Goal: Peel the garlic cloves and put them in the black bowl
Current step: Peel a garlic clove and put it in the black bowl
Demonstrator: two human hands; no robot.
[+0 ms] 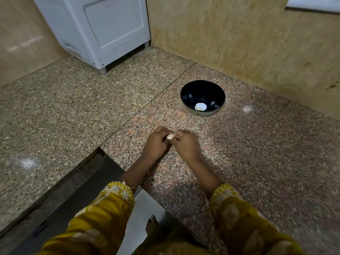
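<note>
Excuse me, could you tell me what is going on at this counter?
A person is peeling garlic. The left hand and the right hand are together just above the granite counter, and both pinch one garlic clove between their fingers. The black bowl stands farther back on the counter, apart from the hands. A small pale piece lies in its bottom, possibly a peeled clove, though it is too small to tell.

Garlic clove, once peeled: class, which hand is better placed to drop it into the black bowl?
Probably the right hand: the round black bowl lies ahead on its side, farther from the left hand. Both pinch the small white garlic clove.
</note>
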